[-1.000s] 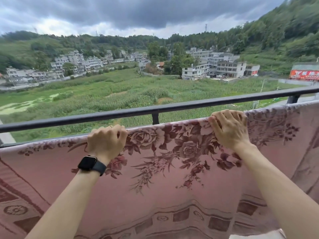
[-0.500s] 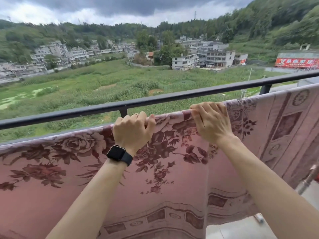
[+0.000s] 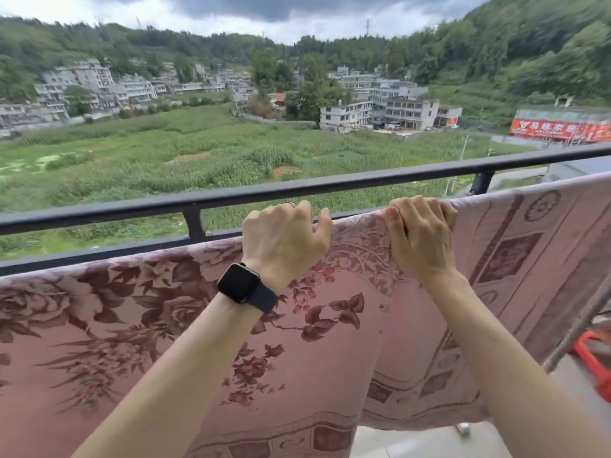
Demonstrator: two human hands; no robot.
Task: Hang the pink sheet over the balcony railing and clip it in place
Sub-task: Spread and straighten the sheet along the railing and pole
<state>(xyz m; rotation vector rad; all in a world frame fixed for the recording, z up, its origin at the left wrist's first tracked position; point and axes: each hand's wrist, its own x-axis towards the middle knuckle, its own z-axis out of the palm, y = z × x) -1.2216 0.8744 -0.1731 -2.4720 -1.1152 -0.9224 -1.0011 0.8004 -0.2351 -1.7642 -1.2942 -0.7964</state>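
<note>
Light: overcast daylight, flat and even, from the grey sky [image 3: 281, 9]
Shadows: weak, soft-edged
Blur: motion smear on left hills [image 3: 49, 41], centre sharper
Distortion: wide-angle, railing [image 3: 297, 190] bows, horizon curves at edges

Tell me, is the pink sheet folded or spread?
Spread out. The pink sheet hangs wide along the railing, left hand and right hand gripping its top edge.

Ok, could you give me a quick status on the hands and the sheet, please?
Left hand grips pink sheet at top edge; right hand too. Sheet draped over balcony railing, lower bar. No clip in view.
</note>
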